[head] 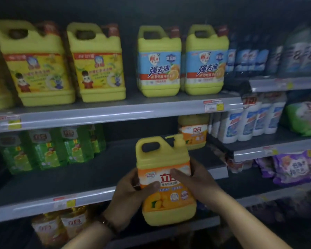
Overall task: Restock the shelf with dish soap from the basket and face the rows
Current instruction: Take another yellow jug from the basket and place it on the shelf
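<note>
Head view: yellow dish soap jug gripped in both hands in front of the shelving

Shows the dish soap jug (pixel 169 200) lifted clear of any surface, orange label toward the camera, carry handle at upper left, pump nozzle at upper right, top leaning a little leftward. Wraps the left hand (pixel 131 196) round its left side, thumb curled across the label, fingers hidden behind. Clasps its right side with the right hand (pixel 196 182), thumb laid over the label's upper band, fingers curled out of sight round the back. Carries a wristwatch (pixel 106 223) below and left of the jug.

Directly behind the jug: the dark middle shelf (pixel 97 177), its pale front rail crossed by the jug's lower half. Above and just right of the jug, deep on that board, a matching orange-label jug (pixel 193 131). Up and left of the jug, a cluster of green bottles (pixel 48 150). Higher above the jug, the upper shelf (pixel 115 112) with two blue-label jugs (pixel 159 62), two yellow-label jugs (pixel 38 63) farther left, and a price tag (pixel 213 106) on the rail. Right of the jug and higher, white bottles (pixel 250 121); farther right, purple pouches (pixel 294 166). Below and left of the jug, blurred amber bottles (pixel 61 227).
</note>
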`<state>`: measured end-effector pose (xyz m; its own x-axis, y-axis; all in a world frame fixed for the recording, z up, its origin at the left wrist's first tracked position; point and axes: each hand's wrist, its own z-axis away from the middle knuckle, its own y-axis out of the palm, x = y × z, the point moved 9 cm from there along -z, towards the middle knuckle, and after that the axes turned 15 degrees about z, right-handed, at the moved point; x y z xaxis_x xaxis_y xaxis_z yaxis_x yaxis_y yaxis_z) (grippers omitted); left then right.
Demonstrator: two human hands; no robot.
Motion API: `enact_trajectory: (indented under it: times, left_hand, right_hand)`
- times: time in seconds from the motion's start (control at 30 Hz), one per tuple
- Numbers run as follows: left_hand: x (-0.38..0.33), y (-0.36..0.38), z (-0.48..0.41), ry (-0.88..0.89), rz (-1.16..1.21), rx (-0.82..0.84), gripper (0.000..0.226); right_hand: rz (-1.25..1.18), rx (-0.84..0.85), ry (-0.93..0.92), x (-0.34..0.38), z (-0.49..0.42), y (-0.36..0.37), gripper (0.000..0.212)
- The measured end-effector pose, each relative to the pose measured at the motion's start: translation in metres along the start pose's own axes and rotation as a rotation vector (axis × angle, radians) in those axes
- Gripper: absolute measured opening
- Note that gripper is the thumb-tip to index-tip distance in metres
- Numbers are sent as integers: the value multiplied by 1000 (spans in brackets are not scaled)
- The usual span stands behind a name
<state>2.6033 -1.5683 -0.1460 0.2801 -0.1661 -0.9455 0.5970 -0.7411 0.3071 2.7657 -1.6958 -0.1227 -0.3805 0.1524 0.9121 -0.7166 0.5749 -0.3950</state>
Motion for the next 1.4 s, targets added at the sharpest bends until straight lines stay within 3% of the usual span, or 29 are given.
enact_trajectory:
  times: [0.17,0.53,0.77,0.97,1.07,1.23,1.4]
  left_hand:
    - [-8,1,-64,23,-8,-9,53]
    - [-1,-17,-182,132,-47,22,65]
    - [13,-38,-213,82,-155,65,80]
    - [13,-40,-206,102,-264,45,76]
    - [9,-50,-196,135,-445,-4,71]
    - [-14,-73,-132,310,-571,-179,35]
    - [-7,-54,-31,454,-697,-63,16]
  right_hand:
    - [-9,109,-68,-3,-37,-10,52]
    - [224,-144,-188,-16,-147,-26,71]
    - [304,-192,-100,-36,-168,-11,62]
    - [381,-188,-60,-35,-165,-9,63]
    - [372,-228,-45,-40,-149,-10,69]
    - [465,-333,-90,-41,-93,-20,39]
    - [452,-238,-43,-67,-33,2,39]
